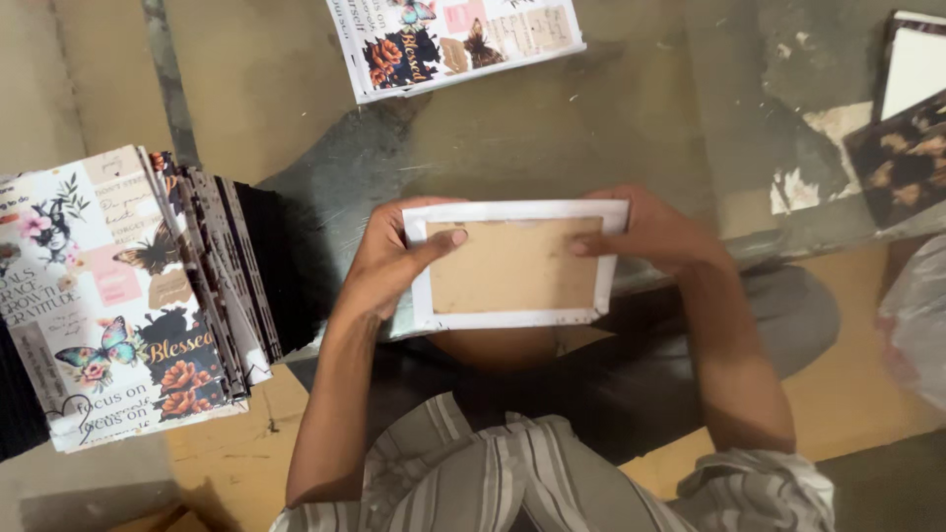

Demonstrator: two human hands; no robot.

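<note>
Both hands hold a small board cover [514, 264], its brown card back up with white paper folded over the edges. The left hand [386, 264] and right hand [658, 234] each close a grip on one end, thumbs pressing the flaps. Smoothing the folds seems the step in hand. A stack of printed covers [108, 296] lies left on the scuffed worktop [552, 128]; another cover [453, 39] lies beyond.

You hold the white-edged brown cardboard cover [514, 264] between your left hand [386, 264] and right hand [658, 234], above your lap. A stack of butterfly-printed covers [108, 296] lies to your left. A single printed cover [453, 39] lies ahead on the floor, and a dark patterned board [902, 158] sits far right.
</note>
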